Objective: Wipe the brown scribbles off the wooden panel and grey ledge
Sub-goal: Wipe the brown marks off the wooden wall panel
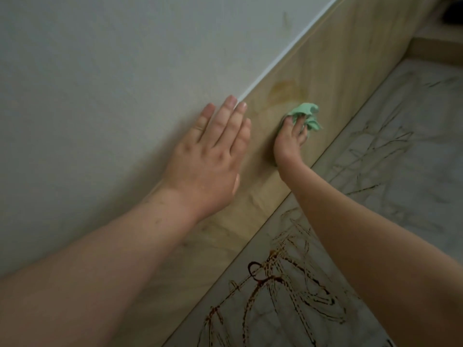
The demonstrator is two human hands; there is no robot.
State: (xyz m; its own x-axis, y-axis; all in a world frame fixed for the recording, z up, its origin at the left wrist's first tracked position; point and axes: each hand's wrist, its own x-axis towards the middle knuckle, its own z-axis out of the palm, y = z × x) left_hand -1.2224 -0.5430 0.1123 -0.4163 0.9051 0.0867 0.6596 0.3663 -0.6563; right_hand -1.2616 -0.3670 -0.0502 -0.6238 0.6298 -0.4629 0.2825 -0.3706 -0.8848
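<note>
Since I'm leaning in at an angle, left hand lies flat, fingers straight, across the seam where the wall meets the white trim. It looks like a brace and holds nothing. Right hand has its fingers curled round a bunched green cloth, pressing it onto the wooden panel just under a faint yellow-brown smear. Bunching probably gives a firmer pad than a flat sheet. Hands are apart: left up on the wall side, right lower on the panel. Panel is pale wood grain, mostly clean-looking bar that smear and some dim marks down near my left forearm. Grey ledge runs along below the panel, marbled and matte. Brown scribbles on it are heavy and dark near me, thinner and greyer further along. Ledge looks untouched, so I judge the job is early: panel first, ledge next. Wall is plain off-white with a few scuffs. Dark thing in the top right corner, can't tell what.
</note>
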